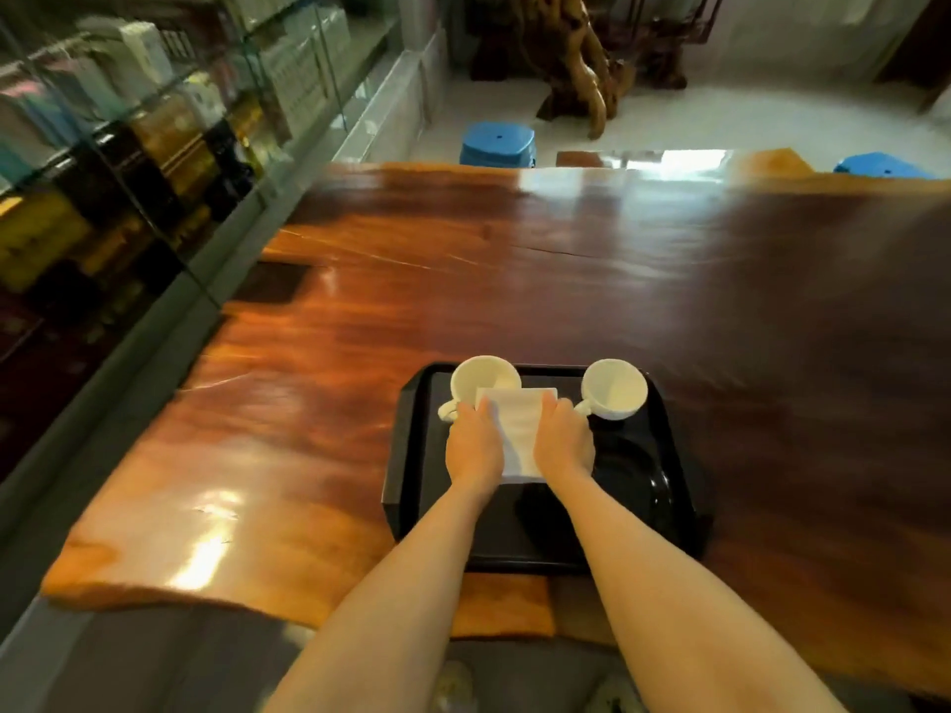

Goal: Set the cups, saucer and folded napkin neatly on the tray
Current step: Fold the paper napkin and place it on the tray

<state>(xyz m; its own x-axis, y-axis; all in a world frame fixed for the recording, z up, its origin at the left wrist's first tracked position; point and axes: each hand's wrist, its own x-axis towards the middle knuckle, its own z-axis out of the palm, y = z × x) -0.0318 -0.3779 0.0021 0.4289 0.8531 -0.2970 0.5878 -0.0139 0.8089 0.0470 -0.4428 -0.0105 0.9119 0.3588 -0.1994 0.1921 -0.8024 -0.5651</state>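
Note:
A black tray (406,476) sits on the wooden table near its front edge. Two white cups stand at the tray's far side: the left cup (483,378) and the right cup (615,389), each with its handle to the left. A black saucer (638,486) lies on the tray's right half. Between the cups lies a white folded napkin (520,429). My left hand (473,445) holds the napkin's left edge and my right hand (563,440) holds its right edge, both above the tray.
The glossy wooden table (463,259) stretches far ahead and to both sides. A glass display case (128,146) runs along the left. Two blue stools (496,144) stand beyond the far edge, and a wooden root sculpture (576,59) stands on the floor.

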